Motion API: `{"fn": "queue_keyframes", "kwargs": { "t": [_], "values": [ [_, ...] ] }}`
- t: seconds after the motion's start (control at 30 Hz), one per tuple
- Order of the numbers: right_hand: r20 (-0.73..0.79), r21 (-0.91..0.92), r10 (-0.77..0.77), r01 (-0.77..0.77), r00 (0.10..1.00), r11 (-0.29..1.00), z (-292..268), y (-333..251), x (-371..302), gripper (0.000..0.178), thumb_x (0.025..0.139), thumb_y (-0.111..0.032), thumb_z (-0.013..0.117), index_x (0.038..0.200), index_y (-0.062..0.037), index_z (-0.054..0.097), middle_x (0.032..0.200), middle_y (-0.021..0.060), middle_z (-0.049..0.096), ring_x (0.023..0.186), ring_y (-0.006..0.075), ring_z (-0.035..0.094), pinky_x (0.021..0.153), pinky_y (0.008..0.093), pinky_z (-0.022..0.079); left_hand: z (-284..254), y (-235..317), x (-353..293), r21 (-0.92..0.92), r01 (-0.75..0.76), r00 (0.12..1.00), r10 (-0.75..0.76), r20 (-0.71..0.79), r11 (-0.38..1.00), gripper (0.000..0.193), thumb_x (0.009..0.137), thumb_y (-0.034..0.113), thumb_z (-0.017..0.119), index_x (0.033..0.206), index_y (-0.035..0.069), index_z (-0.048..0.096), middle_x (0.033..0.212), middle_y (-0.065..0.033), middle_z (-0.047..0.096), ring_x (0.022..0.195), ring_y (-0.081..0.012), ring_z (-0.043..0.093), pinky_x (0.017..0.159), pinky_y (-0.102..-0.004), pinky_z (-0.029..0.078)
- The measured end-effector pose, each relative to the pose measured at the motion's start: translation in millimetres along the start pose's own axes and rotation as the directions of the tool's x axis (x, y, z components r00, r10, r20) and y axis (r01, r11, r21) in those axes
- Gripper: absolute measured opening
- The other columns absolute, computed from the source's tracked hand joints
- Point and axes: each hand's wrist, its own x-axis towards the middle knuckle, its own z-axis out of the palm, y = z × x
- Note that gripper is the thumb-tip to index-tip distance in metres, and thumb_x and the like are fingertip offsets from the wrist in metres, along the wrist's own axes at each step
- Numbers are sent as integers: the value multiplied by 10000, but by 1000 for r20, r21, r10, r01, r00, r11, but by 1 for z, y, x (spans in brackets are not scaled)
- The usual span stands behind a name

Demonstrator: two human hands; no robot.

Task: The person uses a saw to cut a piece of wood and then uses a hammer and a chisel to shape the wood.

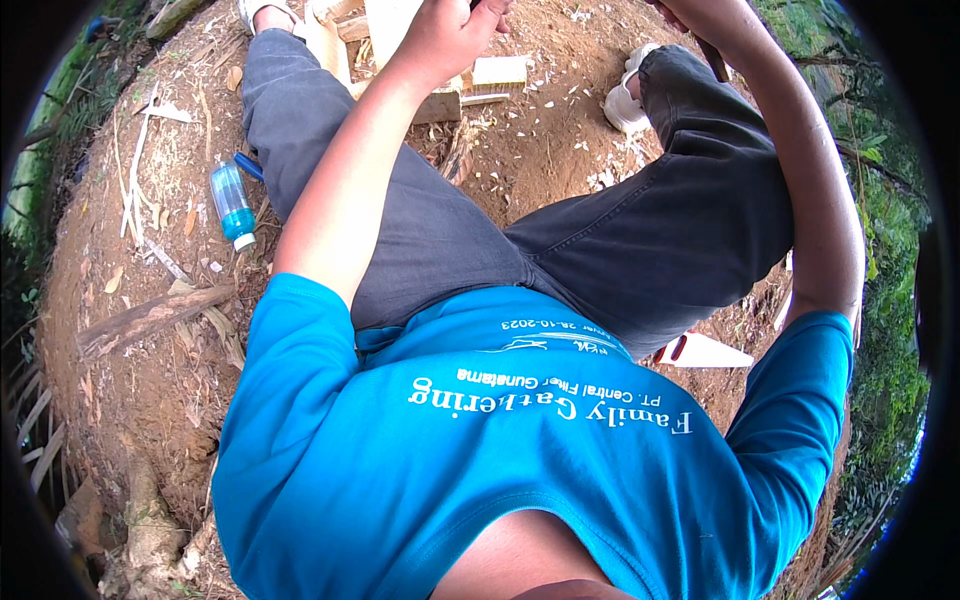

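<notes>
My left hand (450, 38) is at the top edge, its fingers closed. Something dark shows at its fingers, but most of it lies beyond the frame. At the upper right, my right hand (708, 22) is closed round a dark brown handle (713, 60) that sticks out below the palm; the rest of the tool is out of view. Below my left hand, a pale wood block (500, 72) lies beside a darker wood block (437, 108). A pale board (388, 28) stands just left of that hand, partly cut off by the frame's top.
My legs are spread on bare soil strewn with wood chips. To the left lie a clear bottle (232, 205) with blue-green liquid, a blue stick-like thing (249, 166) and a rough branch (160, 318). A white, red-edged flat thing (705, 351) lies by my right hip. Green plants border the ground.
</notes>
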Motion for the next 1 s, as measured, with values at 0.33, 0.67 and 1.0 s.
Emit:
{"fn": "queue_keyframes", "kwargs": {
  "t": [0.33,0.67,1.0],
  "values": [
    [-5,6,24,-24,1000,1000,-3,6,-1,341,1007,-307,697,1246,-64,715,680,-45,578,561,66,528,520,261,452,4,4,0,5,46,999,-46,10,999,266,1058,118,567,1260,32,416,952,-47,537,790,-127,596,703,-307,537],
    [-104,313,-200,223,974,923,9,-10,-66,420,1123,-393,450,1288,-61,648,714,-91,376,578,-7,358,505,168,303,4,-8,-7,63,-11,999,9,35,998,310,1071,253,567,1261,90,383,928,-85,596,795,-184,716,730,-364,568],
    [-356,333,-290,410,889,849,3,-35,-99,384,1137,-289,419,1361,-6,549,734,-82,405,526,-19,311,461,174,260,5,0,-11,36,-14,999,12,48,999,277,1052,206,605,1235,106,422,899,-59,601,764,-155,647,714,-356,543]
  ]
}}
